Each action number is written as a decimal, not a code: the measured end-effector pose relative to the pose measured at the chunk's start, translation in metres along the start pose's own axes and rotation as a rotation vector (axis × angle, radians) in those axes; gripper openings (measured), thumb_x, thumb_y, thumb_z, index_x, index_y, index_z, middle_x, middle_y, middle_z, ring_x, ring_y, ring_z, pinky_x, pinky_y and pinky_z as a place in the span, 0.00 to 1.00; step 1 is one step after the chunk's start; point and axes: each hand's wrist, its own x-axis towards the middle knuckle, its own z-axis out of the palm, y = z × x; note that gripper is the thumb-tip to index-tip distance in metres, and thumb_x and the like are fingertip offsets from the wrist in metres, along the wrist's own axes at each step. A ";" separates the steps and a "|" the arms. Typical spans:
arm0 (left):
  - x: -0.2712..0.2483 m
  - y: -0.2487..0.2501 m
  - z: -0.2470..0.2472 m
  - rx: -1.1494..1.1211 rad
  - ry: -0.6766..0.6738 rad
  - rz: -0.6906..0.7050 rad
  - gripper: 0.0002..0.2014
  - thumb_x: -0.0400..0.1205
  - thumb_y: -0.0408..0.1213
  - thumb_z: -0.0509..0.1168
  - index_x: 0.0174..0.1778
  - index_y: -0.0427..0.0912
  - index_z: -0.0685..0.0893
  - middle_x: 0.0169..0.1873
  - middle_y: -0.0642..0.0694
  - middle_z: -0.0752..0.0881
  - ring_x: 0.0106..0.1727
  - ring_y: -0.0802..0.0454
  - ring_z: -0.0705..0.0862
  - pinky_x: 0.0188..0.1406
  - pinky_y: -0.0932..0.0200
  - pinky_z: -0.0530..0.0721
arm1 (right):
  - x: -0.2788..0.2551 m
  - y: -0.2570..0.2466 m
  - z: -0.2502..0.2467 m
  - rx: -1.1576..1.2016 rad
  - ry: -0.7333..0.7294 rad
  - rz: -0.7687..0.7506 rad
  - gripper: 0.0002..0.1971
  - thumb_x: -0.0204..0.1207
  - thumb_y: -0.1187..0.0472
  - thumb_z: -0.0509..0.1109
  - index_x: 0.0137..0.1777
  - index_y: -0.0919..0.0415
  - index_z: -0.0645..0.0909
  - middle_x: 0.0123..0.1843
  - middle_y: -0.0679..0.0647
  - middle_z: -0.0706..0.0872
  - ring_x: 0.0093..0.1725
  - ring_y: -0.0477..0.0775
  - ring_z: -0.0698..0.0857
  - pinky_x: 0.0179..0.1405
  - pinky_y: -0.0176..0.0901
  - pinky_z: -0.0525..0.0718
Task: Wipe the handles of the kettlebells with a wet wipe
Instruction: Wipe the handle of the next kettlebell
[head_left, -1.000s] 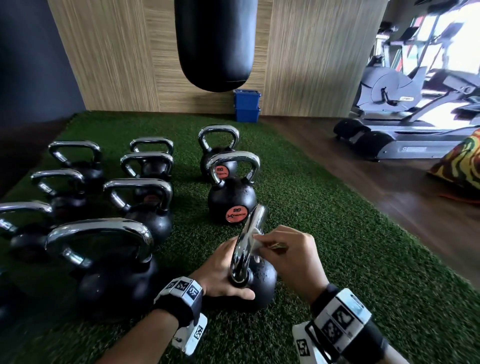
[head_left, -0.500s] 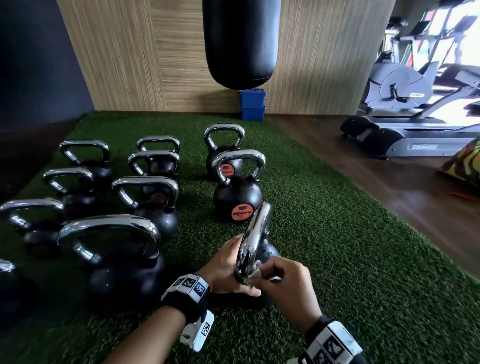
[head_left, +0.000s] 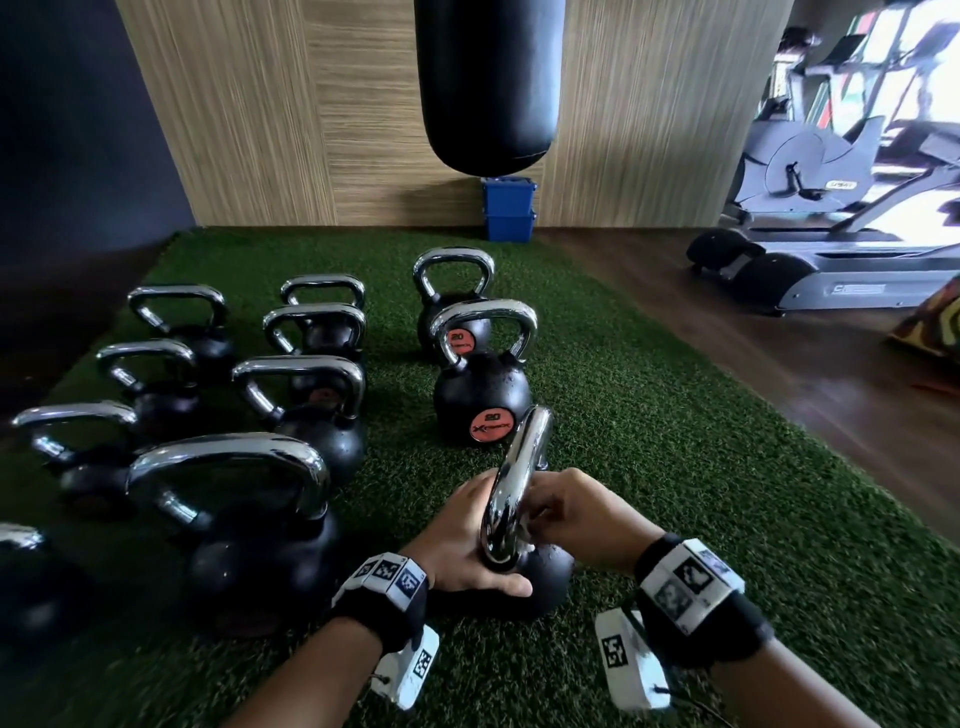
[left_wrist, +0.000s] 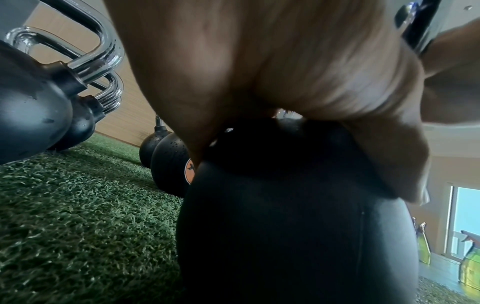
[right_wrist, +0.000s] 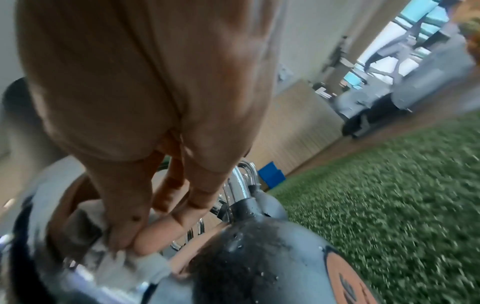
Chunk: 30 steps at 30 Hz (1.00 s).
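The nearest kettlebell (head_left: 540, 574) is black with a chrome handle (head_left: 511, 493) seen edge-on, standing on green turf. My left hand (head_left: 462, 545) rests flat on its ball to the left of the handle, thumb along the front; the left wrist view shows the palm (left_wrist: 298, 72) over the black ball (left_wrist: 298, 226). My right hand (head_left: 576, 512) pinches a crumpled white wet wipe (right_wrist: 124, 259) against the low near part of the handle (right_wrist: 85, 273). Most of the wipe is hidden by the fingers (right_wrist: 153, 236).
Several more chrome-handled kettlebells stand on the turf (head_left: 701, 519): a large one (head_left: 244, 519) close on the left, one marked 20 (head_left: 480, 395) just ahead. A black punch bag (head_left: 488, 83) hangs above blue boxes (head_left: 509, 208). Treadmills (head_left: 841, 260) stand on the wood floor right.
My right hand slid with the wipe from the upper part of the handle down toward its near lower end. The left hand stayed on the ball.
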 end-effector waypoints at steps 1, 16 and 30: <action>0.001 -0.002 0.001 -0.002 -0.006 -0.004 0.60 0.60 0.60 0.88 0.84 0.55 0.61 0.77 0.53 0.76 0.79 0.50 0.76 0.80 0.40 0.74 | 0.001 0.001 -0.002 0.030 -0.017 0.004 0.10 0.71 0.78 0.73 0.47 0.66 0.91 0.51 0.57 0.90 0.51 0.56 0.90 0.51 0.52 0.89; 0.005 -0.002 0.000 -0.010 0.014 0.020 0.55 0.57 0.53 0.90 0.80 0.55 0.69 0.74 0.53 0.78 0.78 0.49 0.77 0.79 0.40 0.75 | 0.009 0.035 0.011 1.091 0.001 0.159 0.14 0.75 0.71 0.76 0.59 0.75 0.84 0.54 0.67 0.90 0.50 0.59 0.91 0.57 0.48 0.90; 0.008 0.002 -0.002 0.022 0.002 0.018 0.55 0.57 0.55 0.89 0.79 0.51 0.70 0.73 0.54 0.78 0.76 0.50 0.78 0.78 0.43 0.75 | 0.036 0.023 0.033 1.418 0.414 0.168 0.12 0.71 0.79 0.67 0.55 0.75 0.81 0.47 0.70 0.91 0.41 0.60 0.93 0.39 0.45 0.92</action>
